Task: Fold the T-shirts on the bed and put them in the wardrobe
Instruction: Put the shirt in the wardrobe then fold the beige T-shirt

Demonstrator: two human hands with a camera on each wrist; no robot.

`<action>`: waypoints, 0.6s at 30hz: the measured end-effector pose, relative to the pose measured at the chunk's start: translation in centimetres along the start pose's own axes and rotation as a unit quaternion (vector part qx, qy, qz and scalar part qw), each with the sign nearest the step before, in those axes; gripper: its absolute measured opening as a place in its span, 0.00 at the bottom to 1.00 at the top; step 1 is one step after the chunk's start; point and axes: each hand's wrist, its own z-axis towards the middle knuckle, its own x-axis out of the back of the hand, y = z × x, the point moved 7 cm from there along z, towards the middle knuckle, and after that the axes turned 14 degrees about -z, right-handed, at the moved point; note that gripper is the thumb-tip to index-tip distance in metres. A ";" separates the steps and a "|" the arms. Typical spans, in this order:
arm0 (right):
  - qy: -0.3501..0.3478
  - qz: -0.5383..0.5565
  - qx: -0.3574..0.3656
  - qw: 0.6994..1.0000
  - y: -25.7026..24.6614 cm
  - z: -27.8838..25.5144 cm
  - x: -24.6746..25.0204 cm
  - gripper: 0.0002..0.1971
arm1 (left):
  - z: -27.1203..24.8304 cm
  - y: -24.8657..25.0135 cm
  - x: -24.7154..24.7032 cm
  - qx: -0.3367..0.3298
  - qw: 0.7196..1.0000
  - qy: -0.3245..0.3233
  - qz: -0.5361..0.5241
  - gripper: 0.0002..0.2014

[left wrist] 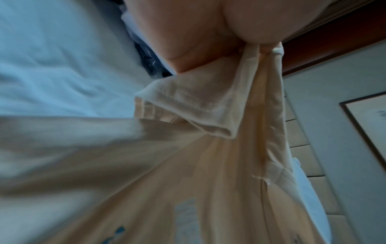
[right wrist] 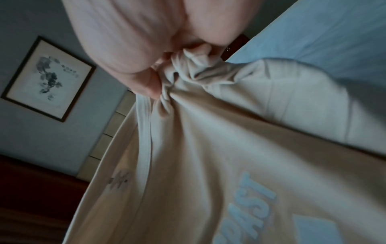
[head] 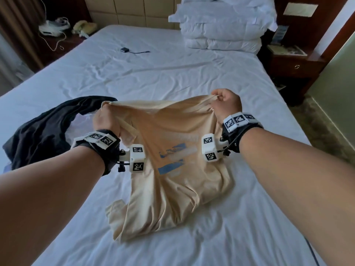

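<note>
A beige T-shirt [head: 172, 156] with a blue print hangs stretched between both hands above the white bed [head: 172, 64]; its lower part lies crumpled on the sheet. My left hand [head: 107, 118] grips one upper corner of the shirt. My right hand [head: 224, 103] pinches the other upper corner in a bunch. In the left wrist view the beige T-shirt [left wrist: 188, 173] hangs from my left hand [left wrist: 188, 33]. The right wrist view has the beige T-shirt [right wrist: 208, 156] gathered in my right hand [right wrist: 146, 49]. A black T-shirt [head: 42, 131] lies crumpled on the sheet to the left.
Stacked white pillows [head: 222, 25] sit at the head of the bed on the right. A small dark device with a cable [head: 132, 50] lies mid-bed. Wooden nightstands stand at both sides, the left nightstand [head: 63, 41] carrying a phone [head: 84, 26] and cables.
</note>
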 end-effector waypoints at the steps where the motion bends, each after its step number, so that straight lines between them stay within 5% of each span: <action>1: 0.001 -0.013 0.004 1.000 0.1 1.2 -0.8 0.16 | 0.8 -0.8 -0.3 0.003 1.000 0.006 0.002 0.18; 6: -0.036 0.015 -0.028 0.999 3.1 3.4 -5.4 0.29 | 4.3 -4.3 -1.2 0.017 1.000 0.015 0.019 0.18; 10: -0.082 -0.090 -0.145 0.982 11.2 -0.2 -6.5 0.46 | 5.8 -7.2 -1.4 0.003 0.996 -0.047 0.079 0.18; 12: -0.075 -0.098 -0.180 0.976 14.6 -3.2 -5.9 0.43 | 6.1 -9.8 -0.2 0.024 0.992 -0.039 0.114 0.24; 15: -0.035 -0.063 -0.191 0.979 16.9 -6.2 -4.7 0.27 | 4.0 -11.4 1.8 0.032 0.991 -0.024 0.126 0.33; 18: -0.048 -0.036 -0.220 0.974 17.1 -7.9 -3.9 0.26 | 1.3 -12.5 3.8 0.032 0.993 -0.045 0.102 0.31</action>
